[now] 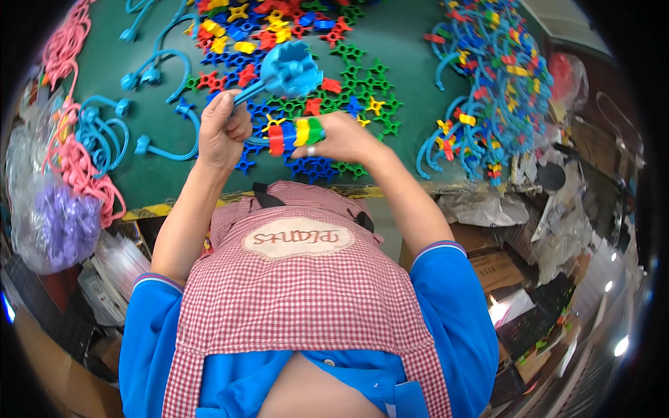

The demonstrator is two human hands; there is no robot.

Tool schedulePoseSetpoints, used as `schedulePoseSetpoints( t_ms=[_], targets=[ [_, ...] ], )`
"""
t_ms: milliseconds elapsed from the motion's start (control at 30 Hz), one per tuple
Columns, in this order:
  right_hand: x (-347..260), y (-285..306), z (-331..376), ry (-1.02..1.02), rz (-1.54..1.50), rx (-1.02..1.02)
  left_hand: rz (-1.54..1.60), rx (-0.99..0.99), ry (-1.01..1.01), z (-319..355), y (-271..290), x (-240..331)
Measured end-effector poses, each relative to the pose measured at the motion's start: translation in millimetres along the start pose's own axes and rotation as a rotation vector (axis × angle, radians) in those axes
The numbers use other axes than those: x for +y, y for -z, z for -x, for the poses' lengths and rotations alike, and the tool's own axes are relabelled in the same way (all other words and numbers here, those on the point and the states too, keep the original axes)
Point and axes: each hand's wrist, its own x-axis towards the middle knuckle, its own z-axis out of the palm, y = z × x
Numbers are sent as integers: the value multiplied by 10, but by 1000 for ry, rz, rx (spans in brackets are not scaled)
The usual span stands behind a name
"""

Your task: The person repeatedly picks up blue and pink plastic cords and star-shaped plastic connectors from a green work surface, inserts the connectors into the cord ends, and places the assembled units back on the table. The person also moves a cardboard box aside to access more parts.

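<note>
My left hand is closed round the stem of a blue curved plastic tube, thumb on top. The tube's wide, notched cup-shaped end sticks up to the right above that fist. Just right of it, my right hand pinches a row of thick plastic rings, coloured red, blue, yellow and green. These rings seem threaded on the lower stretch of blue tube; its end is hidden by my fingers. Beneath both hands lie loose green star-shaped connectors and blue star-shaped connectors.
Assembled blue tubes with coloured pieces are heaped at the right of the green table. Loose blue tubes and pink cords lie left, beside a bag of purple pieces. Red and yellow connectors pile up at the back.
</note>
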Motion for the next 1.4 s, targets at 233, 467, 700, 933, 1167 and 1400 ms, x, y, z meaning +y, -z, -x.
schedulePoseSetpoints(
  t_ms=[233,467,700,933,1167,1400],
  targets=[
    [226,-182,283,264,-604,637,282,276,111,-107,-198,-169],
    [246,-220,429,-43,-823,491,316,318,189,-40,-338,-289],
    [370,-213,521,-2,-1023,631,14,179,105,-106,-442,-441],
    [2528,996,1724,-167,-1074,1908,-1350,597,-46,81,1048,-210],
    [1761,127,451,-348,-39,1014,-1020,1674,303,117,1874,-171],
    [1514,-51,46,-448,398,798,-596,1281,71,334,2422,-133]
  ],
)
